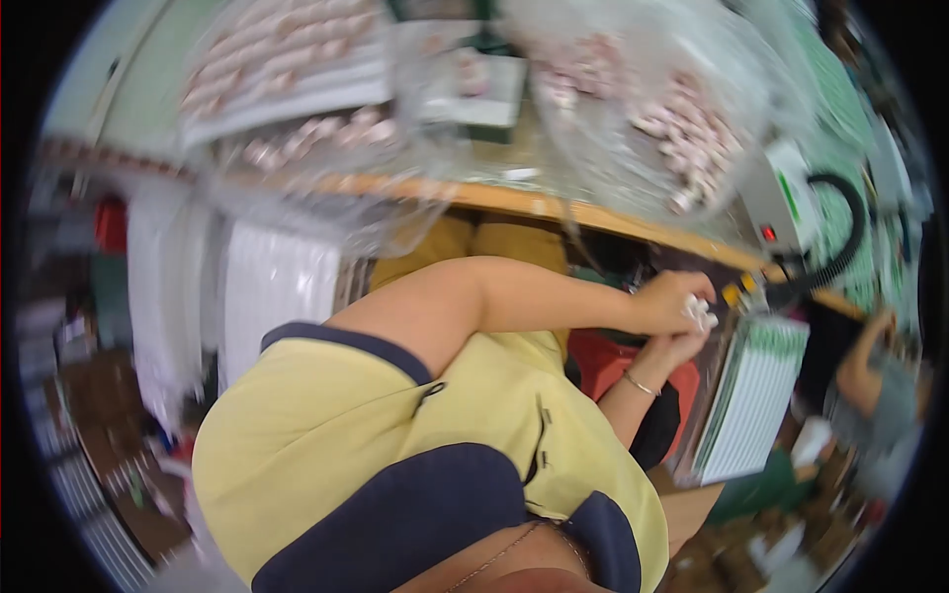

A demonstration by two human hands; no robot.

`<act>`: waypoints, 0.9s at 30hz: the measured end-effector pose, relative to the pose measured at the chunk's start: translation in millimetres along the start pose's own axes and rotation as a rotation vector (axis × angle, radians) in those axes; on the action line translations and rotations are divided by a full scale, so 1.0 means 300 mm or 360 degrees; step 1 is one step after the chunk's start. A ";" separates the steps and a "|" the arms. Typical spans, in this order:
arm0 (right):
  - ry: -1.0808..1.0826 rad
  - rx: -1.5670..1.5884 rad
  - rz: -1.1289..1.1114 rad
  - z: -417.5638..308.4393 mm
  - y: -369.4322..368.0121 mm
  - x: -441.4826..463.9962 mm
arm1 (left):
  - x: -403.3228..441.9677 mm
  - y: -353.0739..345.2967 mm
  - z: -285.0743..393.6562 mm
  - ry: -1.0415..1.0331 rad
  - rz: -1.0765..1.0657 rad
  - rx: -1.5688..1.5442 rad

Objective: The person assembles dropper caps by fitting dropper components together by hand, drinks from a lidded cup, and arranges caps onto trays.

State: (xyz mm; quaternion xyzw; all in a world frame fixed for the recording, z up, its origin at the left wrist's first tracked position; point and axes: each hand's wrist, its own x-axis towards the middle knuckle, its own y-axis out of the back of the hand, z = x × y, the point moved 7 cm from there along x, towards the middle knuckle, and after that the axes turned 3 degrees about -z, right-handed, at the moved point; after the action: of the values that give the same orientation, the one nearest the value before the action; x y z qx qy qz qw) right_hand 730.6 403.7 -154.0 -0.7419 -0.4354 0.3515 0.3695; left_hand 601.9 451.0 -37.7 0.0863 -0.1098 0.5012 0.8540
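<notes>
My left hand (pixel 670 301) reaches across to the right, its fingers curled round small white pieces (pixel 700 314) below the table's front edge. Just under it, my right hand (pixel 680 346), with a bracelet at the wrist, is closed against the same pieces. The hands meet there, and blur hides how the pieces are split between them. Pale pink-white pieces (pixel 687 138) lie in a clear plastic bag (pixel 613 128) on the table (pixel 554 205).
A white device (pixel 781 203) with a red display and black hose (pixel 852 232) stands at right. White stacked trays (pixel 756 395) are beside my hands. Trays of pink pieces (pixel 287 54) lie upper left. A red stool (pixel 603 361) is below. Another person's arm (pixel 862 371) shows far right.
</notes>
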 end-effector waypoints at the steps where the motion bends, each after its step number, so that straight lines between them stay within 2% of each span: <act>1: -0.0184 0.0301 -0.0212 0.044 -0.075 -0.006 | -0.018 0.038 0.023 0.0028 0.0029 0.0023; 2: -0.0211 0.0280 -0.0302 0.057 -0.034 0.011 | -0.040 0.072 0.030 -0.0018 0.0092 0.0042; 4: -0.0212 0.0115 0.0472 0.155 -0.247 -0.086 | -0.102 0.193 0.089 -0.0083 0.0119 0.0055; 5: -0.0272 0.0097 0.0457 0.184 -0.194 -0.068 | -0.147 0.277 0.129 -0.0102 0.0108 0.0105; 6: -0.0248 0.0021 0.0112 0.177 -0.133 -0.022 | -0.203 0.380 0.178 -0.0125 0.0085 0.0146; 7: -0.0213 -0.0045 -0.0237 0.177 -0.128 0.001 | -0.274 0.490 0.227 0.0076 0.0070 0.0182; 8: -0.0246 -0.0052 -0.0252 0.216 -0.206 -0.016 | -0.364 0.606 0.276 0.0277 0.0052 0.0214; 10: 0.0138 -0.0479 0.0110 0.232 -0.414 -0.095 | -0.593 0.857 0.345 0.0705 0.0339 0.0272; 11: 0.0160 -0.0621 -0.0018 0.240 -0.468 -0.103 | -0.727 0.970 0.387 0.1012 0.0597 0.0341; 12: 0.0144 -0.0632 -0.0029 0.257 -0.505 -0.109 | -0.863 1.090 0.376 0.1025 0.0642 0.0581; 13: 0.0271 -0.0758 -0.0119 0.267 -0.563 -0.113 | -1.011 1.187 0.381 0.1082 0.0865 0.0598; 15: 0.0422 -0.0936 -0.0221 0.296 -0.667 -0.132 | -1.256 1.314 0.366 0.1362 0.1029 0.0751; 16: 0.0408 -0.0941 -0.0236 0.327 -0.692 -0.132 | -1.301 1.335 0.347 0.1367 0.1048 0.0744; 18: 0.0379 -0.1032 -0.0315 0.388 -0.752 -0.129 | -1.378 1.374 0.313 0.1602 0.1118 0.0990; 20: 0.0378 -0.1079 -0.0349 0.427 -0.818 -0.156 | -1.381 1.384 0.272 0.1579 0.1116 0.0991; 27: 0.0325 -0.1280 -0.0640 0.546 -0.934 -0.227 | -1.367 1.404 0.198 0.1694 0.0845 0.1123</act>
State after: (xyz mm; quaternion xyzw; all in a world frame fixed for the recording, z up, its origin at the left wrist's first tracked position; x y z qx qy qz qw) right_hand 458.7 479.2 20.4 -0.7580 -0.6338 0.0011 0.1541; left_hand 33.2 295.9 -77.4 0.0715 0.4765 0.6732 0.5609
